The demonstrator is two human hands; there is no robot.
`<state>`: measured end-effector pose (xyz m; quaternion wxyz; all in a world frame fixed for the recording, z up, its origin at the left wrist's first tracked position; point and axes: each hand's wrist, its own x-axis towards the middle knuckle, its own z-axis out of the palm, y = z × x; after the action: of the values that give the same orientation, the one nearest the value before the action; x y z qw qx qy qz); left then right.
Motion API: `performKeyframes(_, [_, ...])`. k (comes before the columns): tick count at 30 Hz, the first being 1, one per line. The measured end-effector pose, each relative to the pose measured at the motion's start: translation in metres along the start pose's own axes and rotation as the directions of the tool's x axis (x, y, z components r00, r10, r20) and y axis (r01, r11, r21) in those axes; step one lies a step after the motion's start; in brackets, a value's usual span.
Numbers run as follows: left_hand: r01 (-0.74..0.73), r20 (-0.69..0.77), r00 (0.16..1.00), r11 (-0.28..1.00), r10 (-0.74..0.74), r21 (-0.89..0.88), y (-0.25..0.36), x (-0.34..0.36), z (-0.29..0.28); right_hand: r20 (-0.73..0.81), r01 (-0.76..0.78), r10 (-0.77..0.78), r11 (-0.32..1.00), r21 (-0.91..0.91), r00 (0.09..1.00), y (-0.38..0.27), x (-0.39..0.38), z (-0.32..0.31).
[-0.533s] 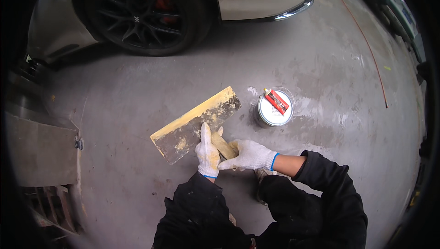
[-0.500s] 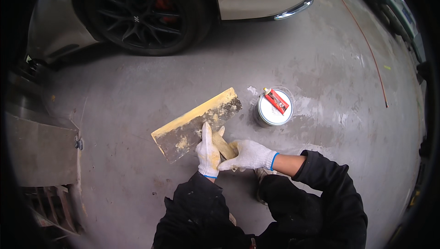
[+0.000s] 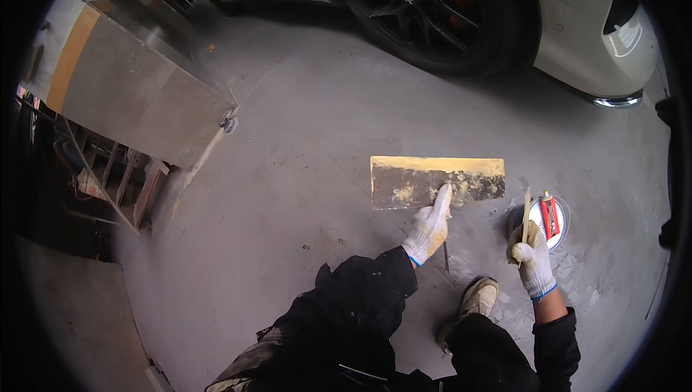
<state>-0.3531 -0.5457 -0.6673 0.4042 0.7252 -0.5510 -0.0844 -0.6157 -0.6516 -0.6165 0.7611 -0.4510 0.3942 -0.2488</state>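
To my far left a metal cabinet (image 3: 137, 96) stands on the concrete floor (image 3: 288, 212); ahead a dark car wheel (image 3: 432, 10); my left hand (image 3: 430, 225) in its white glove stretches an extended finger onto the lower edge of the smeared yellow mixing board (image 3: 432, 181), holding nothing; my right hand (image 3: 532, 258) is closed round a thin spreader (image 3: 526, 212), upright, just beside the open round tin (image 3: 551, 220) with a red tube across it. I judge this the filler-mixing step; next I need a steady board and a scoop from the tin.
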Motion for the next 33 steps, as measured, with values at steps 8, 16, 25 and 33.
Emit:
performKeyframes(8, [-0.390,0.136,0.913,0.921,0.384,0.018,0.021,0.000,-0.036,-0.031,0.146,-0.153,0.975,-0.169,0.988,-0.043,0.054,0.072])
performKeyframes(16, [0.667,0.685,0.704,0.511,-0.190,-0.543,0.010,0.021,-0.111,0.011,0.002,0.015,0.502,-0.865,1.000,-0.014,0.115,0.085])
performKeyframes(25, [0.704,0.712,0.582,0.682,-0.393,-0.199,-0.061,0.003,-0.067,0.065,0.000,0.143,0.415,-0.910,0.988,0.128,0.157,0.044])
performKeyframes(33, [0.702,0.649,0.632,0.667,-0.423,-0.249,-0.064,0.003,-0.087,-0.076,-0.208,0.227,0.957,0.203,0.971,0.157,0.171,0.015])
